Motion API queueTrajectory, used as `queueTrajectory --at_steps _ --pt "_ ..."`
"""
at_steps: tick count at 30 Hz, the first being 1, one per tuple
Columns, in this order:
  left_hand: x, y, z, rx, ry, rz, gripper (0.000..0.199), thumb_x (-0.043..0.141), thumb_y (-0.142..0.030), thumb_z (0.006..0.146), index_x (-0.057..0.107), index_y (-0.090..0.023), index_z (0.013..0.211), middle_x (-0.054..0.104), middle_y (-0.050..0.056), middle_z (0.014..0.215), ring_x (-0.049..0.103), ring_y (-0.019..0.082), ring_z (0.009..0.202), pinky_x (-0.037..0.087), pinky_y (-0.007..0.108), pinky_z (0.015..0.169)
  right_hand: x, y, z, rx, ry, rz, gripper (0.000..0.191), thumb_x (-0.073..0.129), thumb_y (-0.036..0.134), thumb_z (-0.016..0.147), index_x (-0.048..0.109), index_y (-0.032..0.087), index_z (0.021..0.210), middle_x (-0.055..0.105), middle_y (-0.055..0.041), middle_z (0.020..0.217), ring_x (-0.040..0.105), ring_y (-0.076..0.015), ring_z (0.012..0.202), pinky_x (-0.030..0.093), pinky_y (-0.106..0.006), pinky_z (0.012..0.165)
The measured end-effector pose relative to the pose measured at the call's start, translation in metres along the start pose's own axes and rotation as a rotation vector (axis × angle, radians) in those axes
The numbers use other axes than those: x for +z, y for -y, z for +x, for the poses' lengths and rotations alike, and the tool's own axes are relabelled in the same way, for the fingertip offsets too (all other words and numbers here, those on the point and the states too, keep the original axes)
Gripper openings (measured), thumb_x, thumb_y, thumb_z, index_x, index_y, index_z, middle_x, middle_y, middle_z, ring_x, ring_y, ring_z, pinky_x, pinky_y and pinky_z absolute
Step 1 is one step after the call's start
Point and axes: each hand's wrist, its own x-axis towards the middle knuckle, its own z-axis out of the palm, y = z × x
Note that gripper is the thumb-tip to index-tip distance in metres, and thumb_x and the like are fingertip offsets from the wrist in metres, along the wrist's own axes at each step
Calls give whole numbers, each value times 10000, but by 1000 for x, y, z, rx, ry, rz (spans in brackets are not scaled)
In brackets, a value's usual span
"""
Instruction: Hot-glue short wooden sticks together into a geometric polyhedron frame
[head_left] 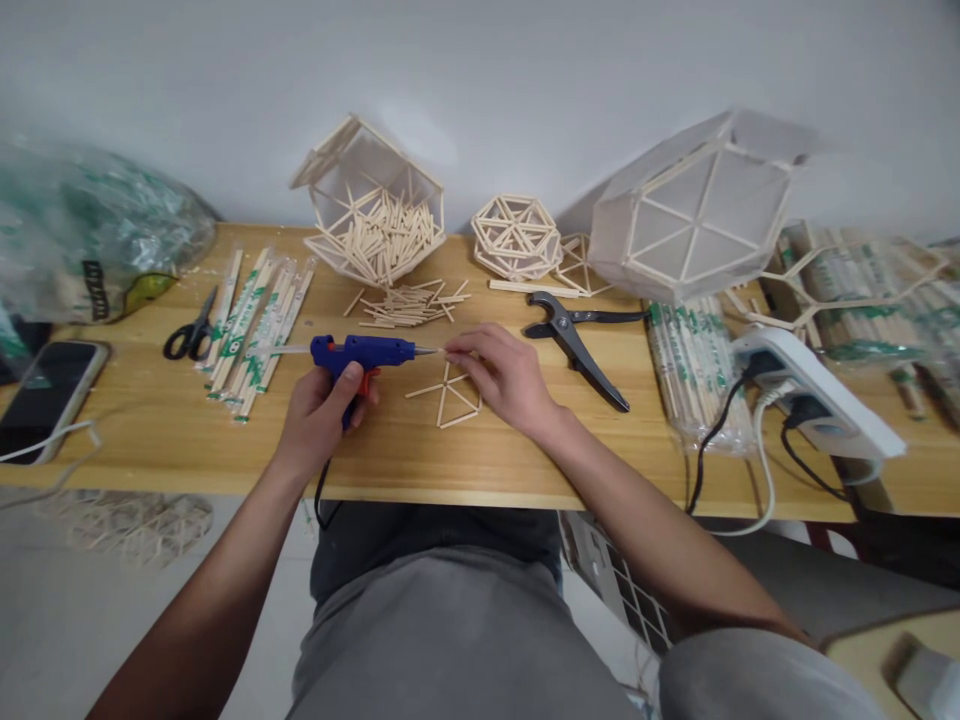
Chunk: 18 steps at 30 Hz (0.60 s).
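Note:
A blue hot glue gun [371, 350] lies level in my left hand [319, 405], whose fingers are wrapped round its handle near the red trigger. A glue stick [281, 350] pokes out of its back. My right hand [506, 375] is closed in a pinch at the nozzle tip, on what looks like the end of a short wooden stick, mostly hidden by the fingers. Just below, a flat frame of wooden sticks [442, 395] joined like spokes rests on the table, partly behind my right hand.
Loose cut sticks [409, 305] lie behind the glue gun, below a stick-filled polyhedron [439, 215]. Pliers-like cutters [574, 345] sit to the right, with a power strip [825, 395] beyond. Scissors [191, 335], wrapped chopsticks [251, 325] and a phone [49, 400] are leftward.

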Motion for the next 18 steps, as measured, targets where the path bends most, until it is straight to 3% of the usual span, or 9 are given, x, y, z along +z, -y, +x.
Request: queueTrajectory --at_steps 18 --pt "5 -6 -5 -6 -52 61 484 727 -666 1020 709 -207 870 629 12 635 494 114 466 321 241 410 -2 2 0 37 38 -18 178 651 311 1149 811 240 1178 833 -78 1116 774 -235 1039 631 -392 940"
